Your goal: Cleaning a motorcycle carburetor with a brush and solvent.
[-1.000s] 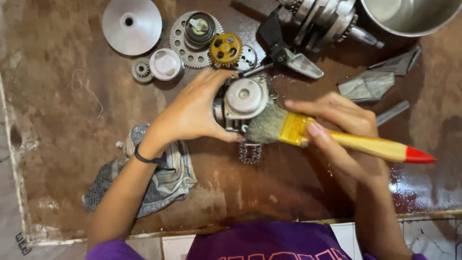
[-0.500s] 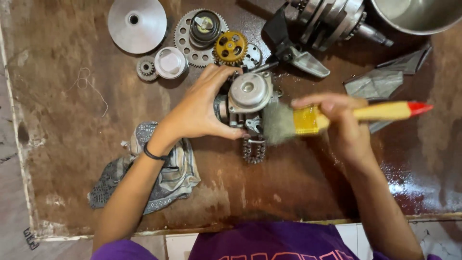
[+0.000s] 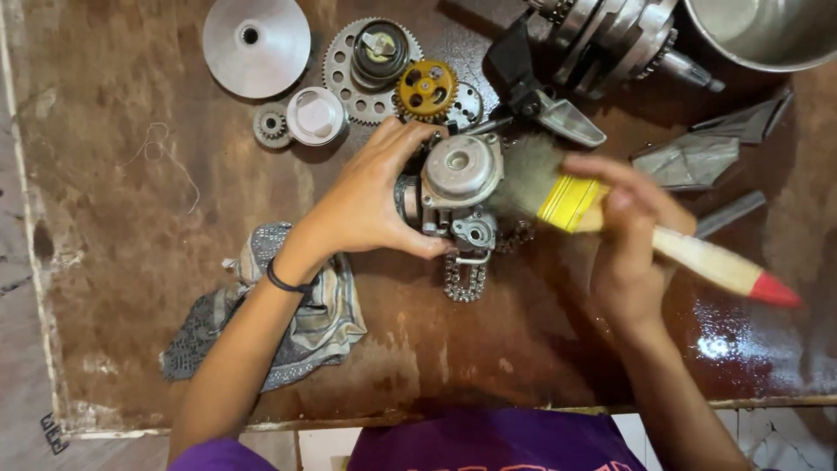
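Near the middle of the oily table (image 3: pixel 131 201), the left hand (image 3: pixel 370 205) grasps the metal engine part (image 3: pixel 453 187) firmly. The right hand (image 3: pixel 632 240) is clenched on the paintbrush (image 3: pixel 610 218) — bristles touching its right side. Better to use short strokes, with the part held steady — the gears (image 3: pixel 375 70) lie farther.

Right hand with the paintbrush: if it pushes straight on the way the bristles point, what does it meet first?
The right hand aims the paintbrush leftward; its bristles already seem to touch the metal engine part that the left hand grips. Beyond that come the left fingers.
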